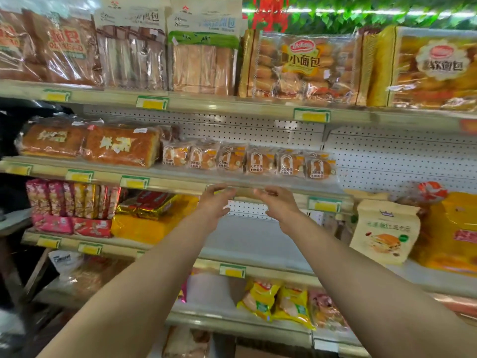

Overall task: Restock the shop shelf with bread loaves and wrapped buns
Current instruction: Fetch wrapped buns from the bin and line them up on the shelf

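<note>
The wrapped buns (pixel 249 161) stand in a row on the middle shelf (pixel 180 180), labels facing out for shoppers; the row's long axis follows the shelf edge. Just below that edge, the left hand (pixel 214 205) and right hand (pixel 277 205) hover, fingers apart, holding nothing.

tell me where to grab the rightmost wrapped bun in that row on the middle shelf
Probably by its two side edges, coming straight in from the front. The rightmost wrapped bun leans upright facing out, its right side beside bare shelf, its left against the neighbouring bun. The right hand is nearer; thumb on the free right edge, fingers slipped in at the left seam. Both hands, left hand too, hold nothing.
</note>
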`<act>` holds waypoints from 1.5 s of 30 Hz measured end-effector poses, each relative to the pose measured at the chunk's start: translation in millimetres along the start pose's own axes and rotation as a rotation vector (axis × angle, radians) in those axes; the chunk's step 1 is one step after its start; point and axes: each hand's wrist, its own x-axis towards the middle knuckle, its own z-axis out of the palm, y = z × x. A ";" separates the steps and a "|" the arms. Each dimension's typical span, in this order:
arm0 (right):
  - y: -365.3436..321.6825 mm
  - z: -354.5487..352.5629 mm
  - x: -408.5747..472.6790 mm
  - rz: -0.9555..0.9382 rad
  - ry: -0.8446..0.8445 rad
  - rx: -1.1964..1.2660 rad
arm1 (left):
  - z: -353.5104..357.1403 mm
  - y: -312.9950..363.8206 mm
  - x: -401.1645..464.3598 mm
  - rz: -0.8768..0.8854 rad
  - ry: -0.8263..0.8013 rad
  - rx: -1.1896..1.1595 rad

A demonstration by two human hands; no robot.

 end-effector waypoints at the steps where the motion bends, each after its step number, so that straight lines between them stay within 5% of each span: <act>1: 7.2 -6.0 -8.8 0.021 -0.004 0.008 | 3.2 -8.1 -9.6 -0.017 -0.009 0.005; 23: 228.7 2.3 -85.0 0.504 -0.032 -0.153 | -32.7 -222.7 -64.5 -0.503 -0.053 0.115; 45: 576.1 43.0 -183.9 1.136 -0.166 -0.331 | -133.2 -575.7 -111.5 -1.031 -0.033 0.269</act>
